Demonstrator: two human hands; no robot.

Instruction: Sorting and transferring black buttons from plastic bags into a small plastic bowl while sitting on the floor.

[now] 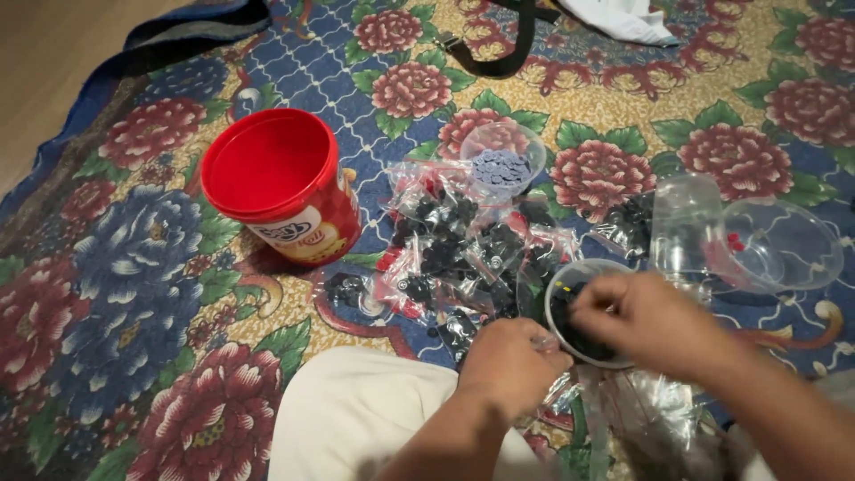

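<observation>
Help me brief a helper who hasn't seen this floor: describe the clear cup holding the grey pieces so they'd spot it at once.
Start at the red tub standing open on the floral blanket. To its right lies a heap of small plastic bags of dark parts; the clear cup sits at the heap's far edge. Unlike the empty clear cups farther right, it holds flat grey pieces.

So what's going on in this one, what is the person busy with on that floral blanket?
A person sits on a floral blanket sorting small dark pieces. The right hand reaches into a clear plastic cup holding dark pieces, while the left hand rests at its near rim. Small zip bags of dark pieces lie just beyond, beside an open red plastic tub and more clear cups.
</observation>
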